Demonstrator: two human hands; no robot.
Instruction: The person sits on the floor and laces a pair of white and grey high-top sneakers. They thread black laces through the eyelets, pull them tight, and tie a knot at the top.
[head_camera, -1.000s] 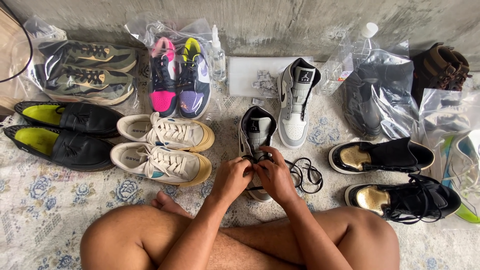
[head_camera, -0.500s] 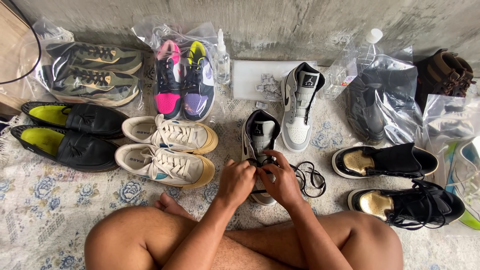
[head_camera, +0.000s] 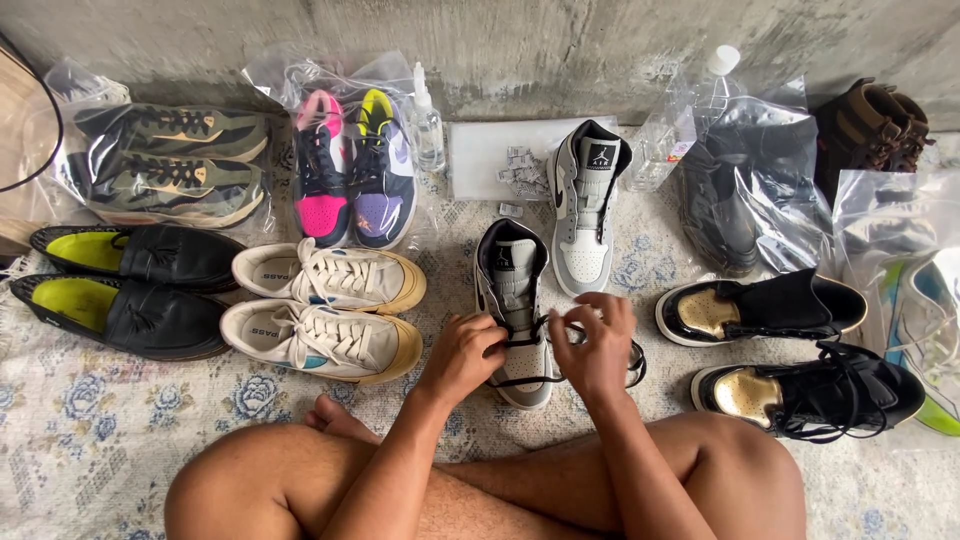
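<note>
A: Head view first: what are the fingers doing?

B: Those of the left hand (head_camera: 462, 352) are curled in, pinching the black lace (head_camera: 520, 380) at the side of the grey high-top sneaker (head_camera: 515, 305). The fingers of the right hand (head_camera: 598, 345) are bent and pressed together on the other run of lace, at the shoe's right edge.

A: Where does that shoe lie?

B: On the flowered rug (head_camera: 90, 420), just ahead of the person's crossed legs, toe towards them, tongue pulled open. Its mate, the second grey high-top (head_camera: 585, 205), lies beyond it, toe towards the person as well.

A: Anything different from a second ago?

B: Yes. The hands were bunched together over the middle of the shoe; now they sit apart, one on each side, and the lace runs taut across the vamp between them. I judge that a crossing is being pulled snug, so the lacing is partway along.

A: And round about?

B: To the left, a pair of cream sneakers (head_camera: 330, 310) and black loafers with yellow insoles (head_camera: 130, 285). To the right, black high-tops with gold lining (head_camera: 790, 350). Bagged shoes stand along the concrete wall (head_camera: 500, 40), the pink and purple pair (head_camera: 352, 170) among them.
</note>
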